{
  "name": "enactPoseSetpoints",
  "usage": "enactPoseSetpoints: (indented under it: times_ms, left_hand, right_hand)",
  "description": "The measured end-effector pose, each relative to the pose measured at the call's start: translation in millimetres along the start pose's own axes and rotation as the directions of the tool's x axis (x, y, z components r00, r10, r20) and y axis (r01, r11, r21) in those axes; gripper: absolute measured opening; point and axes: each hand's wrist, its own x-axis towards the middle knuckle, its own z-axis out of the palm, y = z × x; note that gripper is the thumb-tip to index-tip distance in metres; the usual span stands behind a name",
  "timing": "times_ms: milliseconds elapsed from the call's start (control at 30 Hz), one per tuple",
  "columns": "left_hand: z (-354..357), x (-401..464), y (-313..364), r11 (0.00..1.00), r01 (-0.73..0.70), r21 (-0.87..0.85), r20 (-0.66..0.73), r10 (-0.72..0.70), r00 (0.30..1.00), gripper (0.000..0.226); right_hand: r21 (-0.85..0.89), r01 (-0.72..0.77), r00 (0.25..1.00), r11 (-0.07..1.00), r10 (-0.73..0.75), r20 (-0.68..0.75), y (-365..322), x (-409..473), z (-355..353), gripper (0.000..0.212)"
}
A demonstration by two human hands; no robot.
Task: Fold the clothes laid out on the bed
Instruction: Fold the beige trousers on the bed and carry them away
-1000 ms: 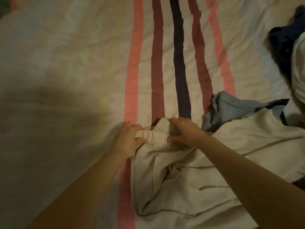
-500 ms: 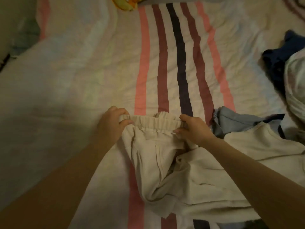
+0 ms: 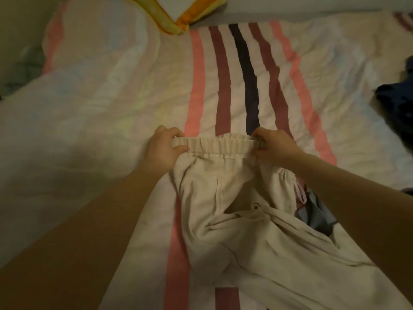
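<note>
One pair cream trousers [image 3: 234, 215], soft crumpled cloth, elastic ribbed waistband [image 3: 220, 145] stretched flat mid-bed over striped sheet [image 3: 111, 90]. Left hand [image 3: 162, 151] pinches waistband's left end, right hand [image 3: 276, 145] pinches right end. One grey-blue garment [image 3: 315, 214] beneath, one dark garment [image 3: 397, 108] right edge.
</note>
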Motion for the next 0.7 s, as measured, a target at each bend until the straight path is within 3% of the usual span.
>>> enactPoseSetpoints:
  times_ms: [133,233,300,367,500,700]
  left_hand:
    - [40,-3,-18,0.973,0.147,-0.177,-0.004,-0.15,0.989,0.037]
    - [56,-7,-26,0.929,0.199,-0.313,0.063,-0.188,0.98,0.044]
    - [59,-5,-29,0.944,0.155,-0.292,0.021,-0.155,0.988,0.041]
    - [55,1,-31,0.965,0.081,-0.25,-0.057,-0.098,0.994,0.035]
    - [42,24,-32,0.984,-0.031,-0.175,-0.106,0.012,0.994,0.031]
    - [23,69,-25,0.991,-0.053,-0.121,-0.176,0.031,0.984,0.033]
  right_hand:
    - [0.053,-0.132,0.984,0.99,0.125,0.124,41,-9,20,0.059]
    - [-0.054,-0.235,0.952,0.97,0.241,0.188,71,-17,26,0.077]
    - [-0.1,-0.243,0.938,0.965,0.26,0.23,85,-21,26,0.076]
    - [-0.019,-0.206,0.949,0.978,0.205,0.241,91,-19,24,0.063]
    - [0.134,-0.146,0.988,0.98,0.137,0.069,84,0,15,0.04]
    - [0.047,-0.164,0.941,0.985,0.171,-0.293,66,38,-5,0.027]
